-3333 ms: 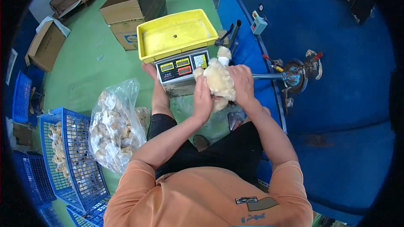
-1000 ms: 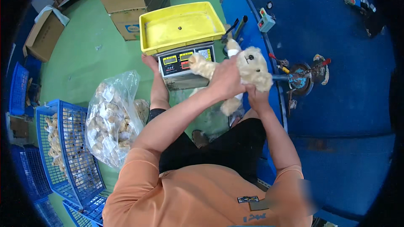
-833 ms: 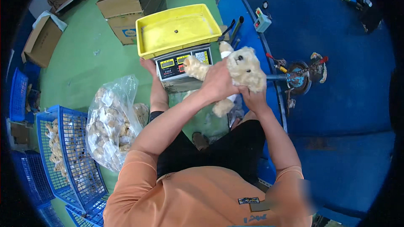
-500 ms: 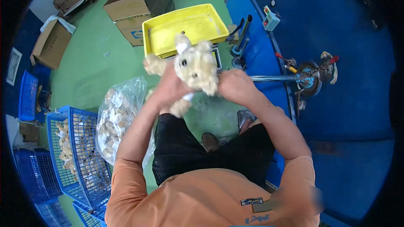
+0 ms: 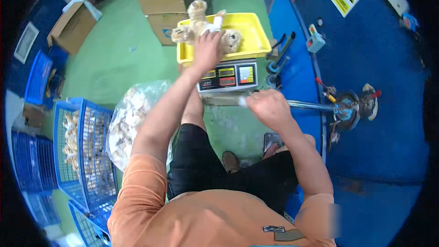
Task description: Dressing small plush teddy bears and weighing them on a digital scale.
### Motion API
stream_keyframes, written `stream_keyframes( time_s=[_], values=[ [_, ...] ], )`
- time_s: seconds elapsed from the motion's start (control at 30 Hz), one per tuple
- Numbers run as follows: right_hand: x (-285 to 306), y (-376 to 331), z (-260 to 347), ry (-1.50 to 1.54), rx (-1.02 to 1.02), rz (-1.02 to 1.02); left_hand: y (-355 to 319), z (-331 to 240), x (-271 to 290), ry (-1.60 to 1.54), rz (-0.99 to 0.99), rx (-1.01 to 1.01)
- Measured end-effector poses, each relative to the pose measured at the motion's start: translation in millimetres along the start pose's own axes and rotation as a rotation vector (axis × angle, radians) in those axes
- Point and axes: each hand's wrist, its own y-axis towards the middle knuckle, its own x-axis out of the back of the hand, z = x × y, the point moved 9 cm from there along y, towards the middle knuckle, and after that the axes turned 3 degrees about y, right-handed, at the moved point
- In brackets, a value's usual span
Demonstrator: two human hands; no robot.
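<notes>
My left hand [image 5: 209,51] has its fingers on the white middle of a cream plush toy [image 5: 197,13], holding it at the yellow tray [image 5: 262,34]. The toy lies tipped over with its limbs spread, and its face with dark eyes points to the right. Closed near the end of a shiny metal rod [image 5: 308,105], my right hand [image 5: 270,108] has a small blurred white tuft [image 5: 243,101] at its fingertips. Under the tray stands a digital scale [image 5: 227,77] with its panel toward me.
A clear bag [image 5: 128,123] of white and cream pieces stands at my left, beside a blue crate [image 5: 82,155] of plush toys. Beyond is an open cardboard box [image 5: 167,0]. To the right, a blue machine [image 5: 375,132] bears the rod and a control box [image 5: 315,41].
The plush toy has gone from in front of me, between both hands, forward to the yellow tray with my left hand. My right hand has come away from it and stays near the rod.
</notes>
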Motion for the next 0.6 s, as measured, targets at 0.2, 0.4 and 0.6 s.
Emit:
stream_keyframes(
  time_s=[0.2,0.4,0.6],
  values=[
    [51,-17,11,0.184,0.03,-0.29,-147,-53,45,-0.548,0.044,0.231],
    [192,-112,15,1.051,0.077,-0.922,-313,-67,-61,-0.667,0.543,0.458],
    [250,-270,35,0.907,0.422,-1.837,-309,-64,-81,-0.716,0.617,0.512]
  ],
)
